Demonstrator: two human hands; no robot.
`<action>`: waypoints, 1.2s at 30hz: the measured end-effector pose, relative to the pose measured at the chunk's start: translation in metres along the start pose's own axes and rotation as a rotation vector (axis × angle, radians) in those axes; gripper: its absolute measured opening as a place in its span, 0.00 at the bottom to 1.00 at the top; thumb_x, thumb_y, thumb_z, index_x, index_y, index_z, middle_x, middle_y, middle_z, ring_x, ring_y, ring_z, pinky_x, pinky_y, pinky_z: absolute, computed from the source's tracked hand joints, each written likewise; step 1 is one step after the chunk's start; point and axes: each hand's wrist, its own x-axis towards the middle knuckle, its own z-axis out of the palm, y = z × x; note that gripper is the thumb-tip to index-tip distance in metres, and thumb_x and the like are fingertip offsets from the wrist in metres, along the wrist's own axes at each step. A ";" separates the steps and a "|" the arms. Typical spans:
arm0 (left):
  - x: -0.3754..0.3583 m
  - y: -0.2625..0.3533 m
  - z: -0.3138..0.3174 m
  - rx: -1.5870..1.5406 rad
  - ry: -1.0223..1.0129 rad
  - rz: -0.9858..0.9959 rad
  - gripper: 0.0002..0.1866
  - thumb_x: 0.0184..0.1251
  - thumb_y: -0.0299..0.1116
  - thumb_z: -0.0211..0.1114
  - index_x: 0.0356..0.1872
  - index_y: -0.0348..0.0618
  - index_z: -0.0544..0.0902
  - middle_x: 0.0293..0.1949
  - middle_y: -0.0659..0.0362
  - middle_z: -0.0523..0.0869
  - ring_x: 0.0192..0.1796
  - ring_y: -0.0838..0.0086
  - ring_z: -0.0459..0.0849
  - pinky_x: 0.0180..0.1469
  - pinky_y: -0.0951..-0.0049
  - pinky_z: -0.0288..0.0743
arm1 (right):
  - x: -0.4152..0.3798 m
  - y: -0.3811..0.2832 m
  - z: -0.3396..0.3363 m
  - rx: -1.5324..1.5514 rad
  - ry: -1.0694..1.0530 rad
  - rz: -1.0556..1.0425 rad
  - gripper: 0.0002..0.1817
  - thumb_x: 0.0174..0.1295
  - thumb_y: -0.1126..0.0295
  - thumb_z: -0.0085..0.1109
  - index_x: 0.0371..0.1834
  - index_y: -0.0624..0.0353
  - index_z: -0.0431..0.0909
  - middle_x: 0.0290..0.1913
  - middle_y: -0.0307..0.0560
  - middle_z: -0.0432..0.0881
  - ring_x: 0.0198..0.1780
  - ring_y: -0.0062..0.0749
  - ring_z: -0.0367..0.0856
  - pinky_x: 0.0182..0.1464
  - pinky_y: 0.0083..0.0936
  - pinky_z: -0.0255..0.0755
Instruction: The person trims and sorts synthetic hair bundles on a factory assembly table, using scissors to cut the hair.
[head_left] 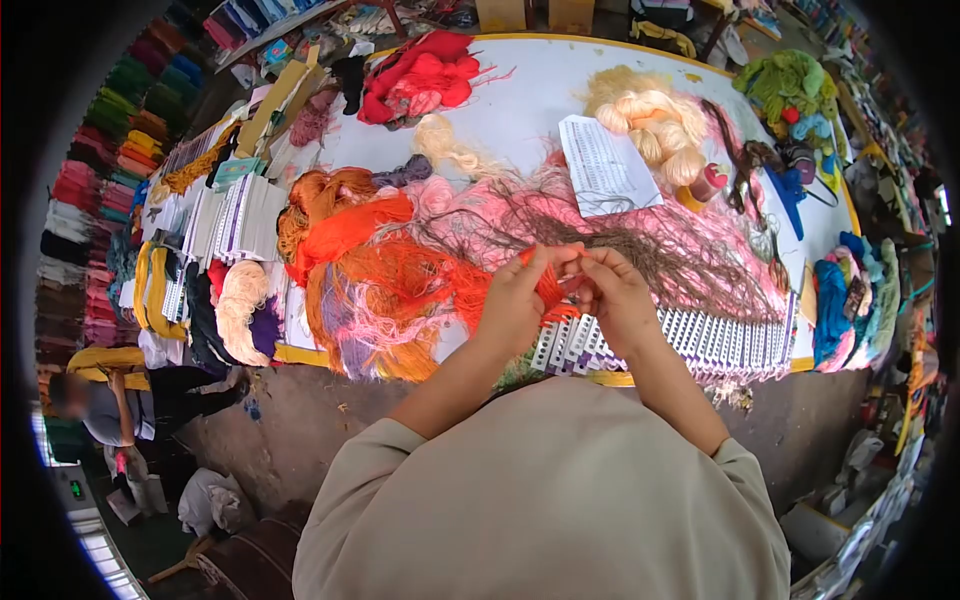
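My left hand is closed on a bundle of bright orange yarn, whose strands spread leftward over the table and hang below the fingers. Close beside it, my right hand pinches strands of the same yarn, its fingertips almost meeting those of the left. Just below the hands lies a row of white punched cards with dark holes. Loose brown yarn and pink yarn are tangled beyond the hands. The exact grip between the fingertips is too small to make out.
On the white table lie red yarn, cream skeins, a printed sheet and a thread cone. Stacked cards stand at left, blue yarn at right. Another person is at far left.
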 end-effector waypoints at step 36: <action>-0.011 0.086 -0.141 -0.347 0.348 0.015 0.05 0.71 0.30 0.58 0.36 0.39 0.77 0.18 0.71 0.61 0.18 0.85 0.57 0.22 0.83 0.55 | -0.004 -0.032 -0.184 -0.108 0.394 -0.441 0.08 0.71 0.60 0.55 0.41 0.51 0.76 0.54 0.45 0.83 0.48 0.29 0.80 0.54 0.29 0.72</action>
